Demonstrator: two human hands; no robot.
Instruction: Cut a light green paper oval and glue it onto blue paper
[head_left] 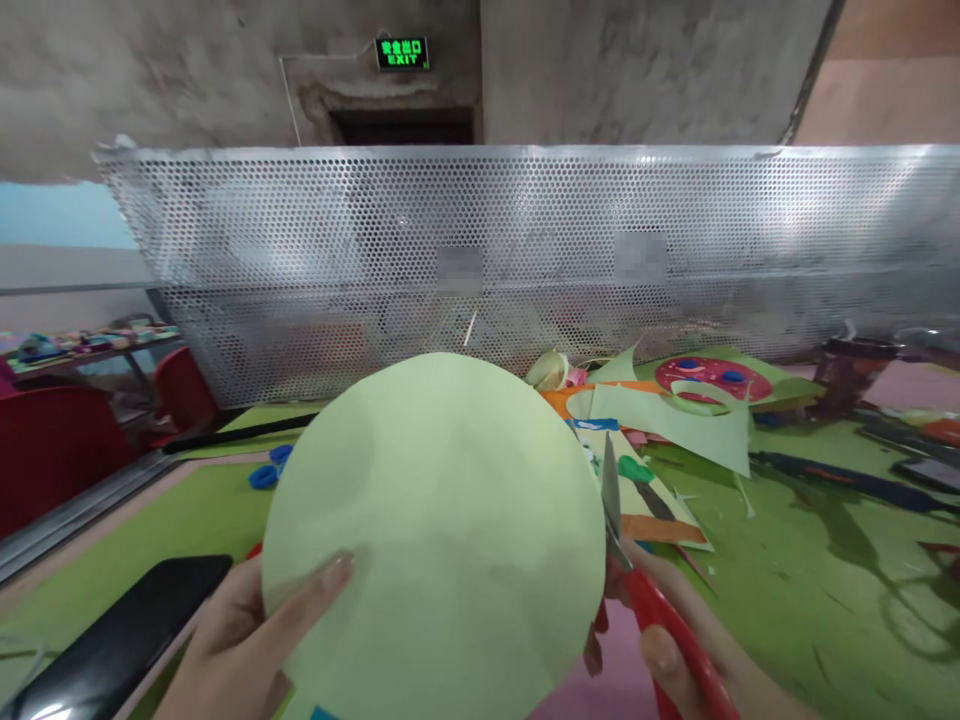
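Note:
A large pale green paper circle (442, 520) is held up in front of me and fills the middle of the view. My left hand (255, 630) pinches its lower left side, thumb on the near face and fingers behind. In my right hand (667, 640) are red-handled scissors (626, 560). Their blades point upward at the circle's right edge, slightly parted. Some of my right fingers show behind the paper's lower right edge. Pink paper (600, 665) lies below the circle.
A black phone (127, 635) lies at the left. Cut paper scraps (675, 425), a pink oval with blue pieces (712, 380) and a dark-handled tool (847, 480) lie on the green tabletop (787, 560) at right. A perforated metal panel (375, 230) stands behind; red chairs (67, 450) at left.

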